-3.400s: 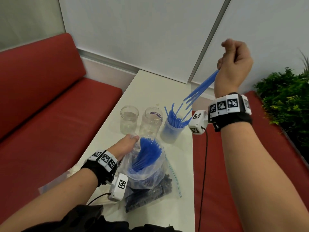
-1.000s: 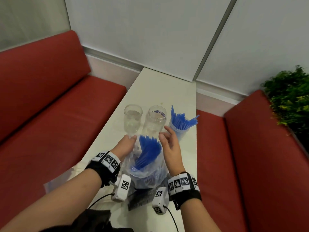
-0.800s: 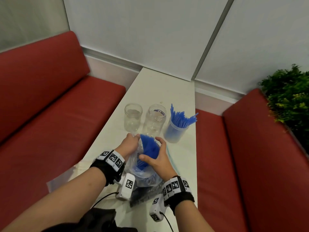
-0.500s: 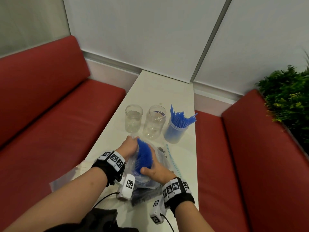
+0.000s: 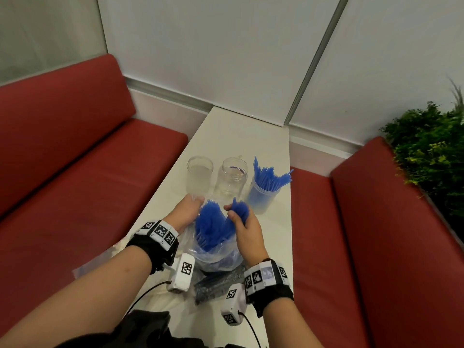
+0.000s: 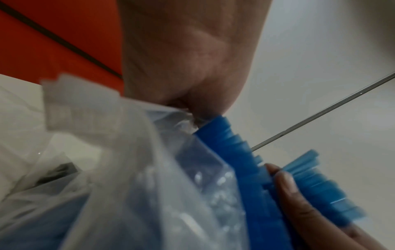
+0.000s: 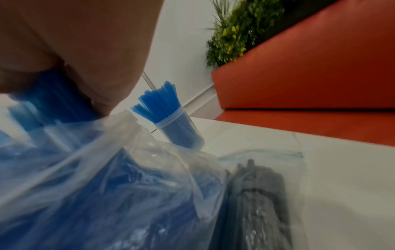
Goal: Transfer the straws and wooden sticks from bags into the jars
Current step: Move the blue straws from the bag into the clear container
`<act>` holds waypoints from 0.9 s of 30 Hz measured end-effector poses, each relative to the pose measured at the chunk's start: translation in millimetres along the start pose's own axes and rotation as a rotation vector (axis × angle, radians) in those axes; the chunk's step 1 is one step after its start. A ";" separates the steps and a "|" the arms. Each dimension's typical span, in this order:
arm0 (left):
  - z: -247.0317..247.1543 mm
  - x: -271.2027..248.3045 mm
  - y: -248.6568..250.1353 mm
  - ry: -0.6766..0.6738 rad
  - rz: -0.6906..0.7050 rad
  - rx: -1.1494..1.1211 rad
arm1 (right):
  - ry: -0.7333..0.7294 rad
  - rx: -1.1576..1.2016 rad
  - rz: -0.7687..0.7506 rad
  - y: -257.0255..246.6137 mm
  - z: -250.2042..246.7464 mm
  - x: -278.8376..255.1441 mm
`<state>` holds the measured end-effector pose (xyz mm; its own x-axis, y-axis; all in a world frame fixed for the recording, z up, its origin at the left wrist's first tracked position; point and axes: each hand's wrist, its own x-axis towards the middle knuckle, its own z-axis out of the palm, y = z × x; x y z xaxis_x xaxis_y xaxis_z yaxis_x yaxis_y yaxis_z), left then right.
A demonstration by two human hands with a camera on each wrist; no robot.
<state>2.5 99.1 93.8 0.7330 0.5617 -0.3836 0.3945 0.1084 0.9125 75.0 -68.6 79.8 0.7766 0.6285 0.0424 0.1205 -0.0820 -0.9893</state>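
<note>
So your left hand (image 5: 187,212) pinches the bag (image 5: 216,254) mouth open on the desk (image 5: 271,237) so your right hand (image 5: 244,228) can wrap a bunch of blue straws (image 5: 238,210) for the straw jar (image 5: 262,194) behind.

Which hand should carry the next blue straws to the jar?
The right hand. It already grips a bunch of straws and is nearer the straw jar. The left hand is busy holding the bag open.
</note>
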 end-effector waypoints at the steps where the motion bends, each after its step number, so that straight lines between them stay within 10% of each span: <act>1: 1.0 -1.2 0.6 -0.001 -0.005 0.003 | -0.009 -0.002 0.015 -1.5 0.3 -2.2; 27: 3.9 -0.5 8.6 -0.057 -0.034 0.035 | -0.026 0.142 -0.187 -121.8 -61.7 35.3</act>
<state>7.7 96.5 101.3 0.7487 0.5107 -0.4227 0.4381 0.0975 0.8936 125.9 -84.1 210.3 0.7326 0.6423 0.2252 0.1714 0.1462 -0.9743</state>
